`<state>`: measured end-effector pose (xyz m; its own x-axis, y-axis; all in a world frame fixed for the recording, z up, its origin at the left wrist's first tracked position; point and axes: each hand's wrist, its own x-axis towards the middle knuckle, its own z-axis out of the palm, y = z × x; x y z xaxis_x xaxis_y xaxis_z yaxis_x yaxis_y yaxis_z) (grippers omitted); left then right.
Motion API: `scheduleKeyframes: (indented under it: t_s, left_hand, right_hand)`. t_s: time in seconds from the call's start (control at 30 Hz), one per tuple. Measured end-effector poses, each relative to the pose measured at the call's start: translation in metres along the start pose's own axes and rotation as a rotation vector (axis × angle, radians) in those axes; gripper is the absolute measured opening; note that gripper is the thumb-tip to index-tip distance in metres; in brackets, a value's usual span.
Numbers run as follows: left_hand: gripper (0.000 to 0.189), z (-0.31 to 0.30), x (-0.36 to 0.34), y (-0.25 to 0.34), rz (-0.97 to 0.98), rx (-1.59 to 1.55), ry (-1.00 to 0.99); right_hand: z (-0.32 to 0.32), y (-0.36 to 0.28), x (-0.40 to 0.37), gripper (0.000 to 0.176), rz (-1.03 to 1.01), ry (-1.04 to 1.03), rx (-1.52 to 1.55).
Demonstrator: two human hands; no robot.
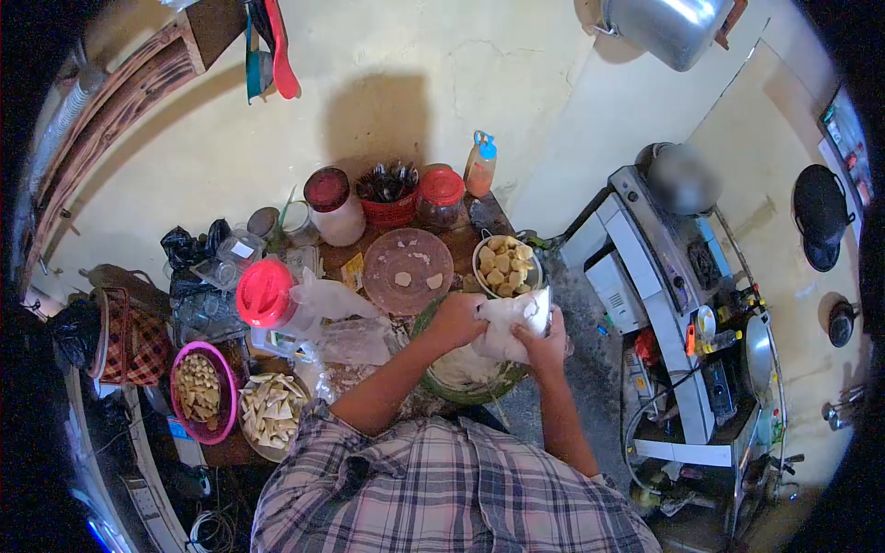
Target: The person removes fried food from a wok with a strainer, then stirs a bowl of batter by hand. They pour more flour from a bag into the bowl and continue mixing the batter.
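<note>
Both of my hands hold a white plastic bag [500,337] with white contents above a green bowl [502,382]. My left hand [458,321] grips the bag's left side, and my right hand [544,346] has its fingers round the right side. White powder lies in the bowl below. Just behind my hands a metal pot [479,267] holds yellowish round pieces. A pinkish round tray [407,249] with a few pale pieces on it is behind my left hand.
Red-lidded jars [441,198], a cutlery basket [387,214] and an orange bottle [480,166] line the wall. At the left are a pink basket [175,405] and a plate of pale slices [270,410]. A stove [659,230] stands at the right.
</note>
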<state>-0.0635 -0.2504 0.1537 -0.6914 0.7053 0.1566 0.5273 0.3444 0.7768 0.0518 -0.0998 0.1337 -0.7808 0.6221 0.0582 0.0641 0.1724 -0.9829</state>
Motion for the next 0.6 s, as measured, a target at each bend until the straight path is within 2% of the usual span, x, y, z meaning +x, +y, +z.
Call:
scheduleKeyframes:
  t_s: [0.17, 0.23, 0.3, 0.33, 0.4, 0.43, 0.53, 0.6]
  left_hand:
    - [0.023, 0.009, 0.002, -0.002, 0.006, -0.003, -0.044]
    - [0.021, 0.012, 0.002, -0.001, 0.070, -0.098, 0.008]
    - [0.021, 0.011, 0.002, 0.002, 0.102, -0.163, -0.028]
    - [0.020, 0.010, 0.001, 0.005, 0.131, -0.229, -0.062]
    - [0.019, 0.009, 0.001, 0.012, 0.121, -0.266, -0.062]
    - [0.018, 0.009, 0.002, 0.015, 0.112, -0.303, -0.064]
    - [0.020, 0.014, 0.006, 0.007, 0.043, -0.213, -0.018]
    - [0.022, 0.013, 0.003, 0.010, 0.070, -0.197, -0.020]
  right_hand:
    - [0.000, -0.027, -0.008, 0.054, 0.039, -0.027, 0.057]
    - [-0.001, -0.026, -0.008, 0.053, 0.076, -0.035, 0.079]
    - [-0.004, -0.017, -0.003, 0.051, -0.084, 0.063, 0.022]
    - [-0.006, -0.019, -0.002, 0.051, -0.084, 0.063, 0.023]
    - [-0.011, -0.031, -0.002, 0.050, 0.046, 0.112, 0.042]
    - [-0.011, -0.035, -0.005, 0.050, 0.012, 0.095, 0.050]
    - [-0.009, -0.022, -0.005, 0.051, -0.050, 0.087, 0.042]
    - [-0.011, -0.017, -0.002, 0.051, -0.072, 0.128, -0.002]
